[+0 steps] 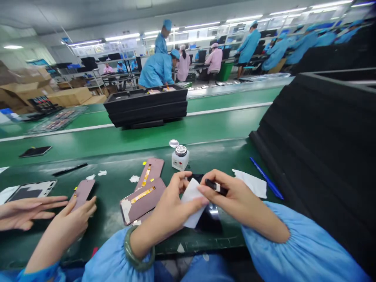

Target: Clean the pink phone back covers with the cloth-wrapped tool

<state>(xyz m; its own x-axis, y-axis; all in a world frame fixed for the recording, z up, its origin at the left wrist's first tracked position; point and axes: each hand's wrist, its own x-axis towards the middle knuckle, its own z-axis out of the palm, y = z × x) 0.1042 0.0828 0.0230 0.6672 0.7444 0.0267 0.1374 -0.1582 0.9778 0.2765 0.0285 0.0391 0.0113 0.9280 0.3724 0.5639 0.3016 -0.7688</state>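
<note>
I observe the left hand pinching a white cloth over a dark glossy panel, near the tabletop's front edge. The right hand holds a black pen-like tool at the cloth's upper part. A white bottle, lid raised, stands just beyond. Pinkish panels with orange ribbons lie leftward; a blue pen lies rightward, beside stacked black trays. Further left, a co-worker's hand holds another pinkish panel.
</note>
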